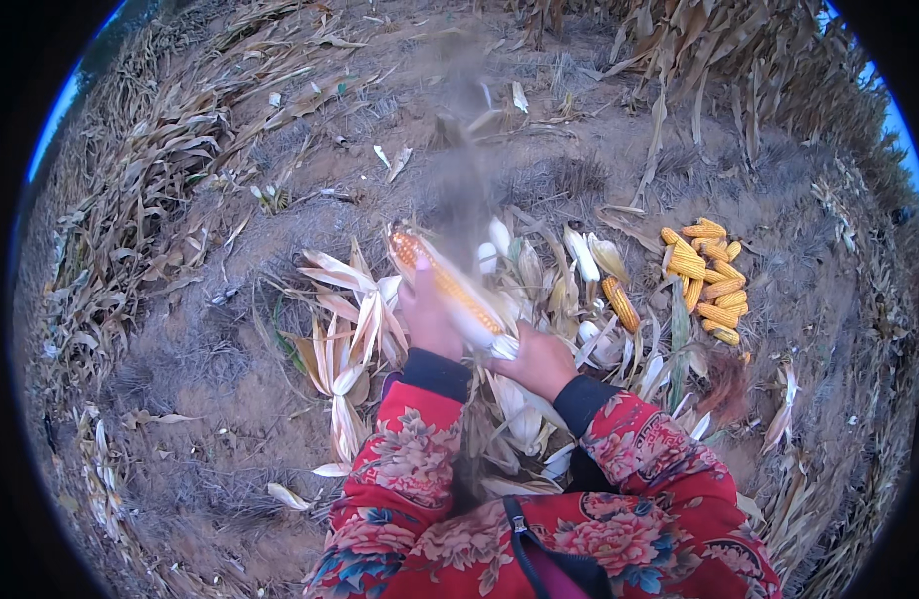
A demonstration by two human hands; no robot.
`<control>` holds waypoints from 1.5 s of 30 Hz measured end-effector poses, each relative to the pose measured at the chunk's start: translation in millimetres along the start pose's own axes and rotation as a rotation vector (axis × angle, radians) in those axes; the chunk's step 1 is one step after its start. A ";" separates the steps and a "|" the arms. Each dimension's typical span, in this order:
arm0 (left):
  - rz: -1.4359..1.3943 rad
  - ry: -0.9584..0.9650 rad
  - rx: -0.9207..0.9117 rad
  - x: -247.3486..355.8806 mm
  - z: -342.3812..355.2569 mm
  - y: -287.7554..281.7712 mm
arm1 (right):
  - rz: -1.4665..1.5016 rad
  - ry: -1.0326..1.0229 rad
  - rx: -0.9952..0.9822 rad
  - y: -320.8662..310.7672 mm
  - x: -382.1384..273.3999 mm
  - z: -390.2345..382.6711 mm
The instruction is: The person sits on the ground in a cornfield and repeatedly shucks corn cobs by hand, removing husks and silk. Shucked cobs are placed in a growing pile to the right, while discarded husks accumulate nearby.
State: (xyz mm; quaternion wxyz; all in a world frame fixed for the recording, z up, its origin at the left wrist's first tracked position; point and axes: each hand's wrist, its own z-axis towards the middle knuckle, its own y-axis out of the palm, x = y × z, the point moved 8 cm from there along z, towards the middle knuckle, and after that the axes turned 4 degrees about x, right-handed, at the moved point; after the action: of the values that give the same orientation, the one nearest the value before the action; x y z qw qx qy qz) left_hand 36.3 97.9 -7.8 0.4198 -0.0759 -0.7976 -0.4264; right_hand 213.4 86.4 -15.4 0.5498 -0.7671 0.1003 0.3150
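A partly husked ear of corn (448, 288) slants across the middle of the view, its orange-yellow kernels bare along the upper side and pale husk left along the other. My left hand (432, 317) is closed around the ear's near side, partway along it. At the lower right end, my right hand (541, 361) grips the husk and base of the same ear. Left of my hands lies a spread of peeled, dry husks (345, 374). Several ears in pale husks, one an ear (581, 255), lie to the right. Slight blur softens the held ear and fingers.
Bare yellow cobs (719, 285) are heaped at the right, with a single bare cob (620, 304) nearer my hands. Dry stalks (170, 190) line the left, and standing dry corn plants (699, 50) rise at the far right. A blurry vertical smear crosses the centre.
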 end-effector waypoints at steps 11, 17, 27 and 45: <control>-0.036 -0.594 0.022 -90.2 21.5 -67.1 | -0.286 -0.436 0.105 10.3 -26.4 -29.5; -0.138 -0.906 -0.229 -97.8 -11.2 -35.4 | -0.280 -0.559 0.117 -12.6 -44.9 -52.7; 0.086 -0.866 -0.308 -88.7 -30.6 -19.1 | -0.247 -0.751 0.073 -29.6 -70.8 -82.2; -0.429 -0.470 -0.247 -26.8 -2.1 2.7 | -0.069 -0.555 0.161 -74.9 -28.3 -28.0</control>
State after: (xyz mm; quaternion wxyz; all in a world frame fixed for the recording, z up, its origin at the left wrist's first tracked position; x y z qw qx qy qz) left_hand 55.9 104.4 -25.2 0.1130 -0.0528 -0.8126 -0.5693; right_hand 239.1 83.7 65.3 0.6258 -0.6082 -0.0555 0.4852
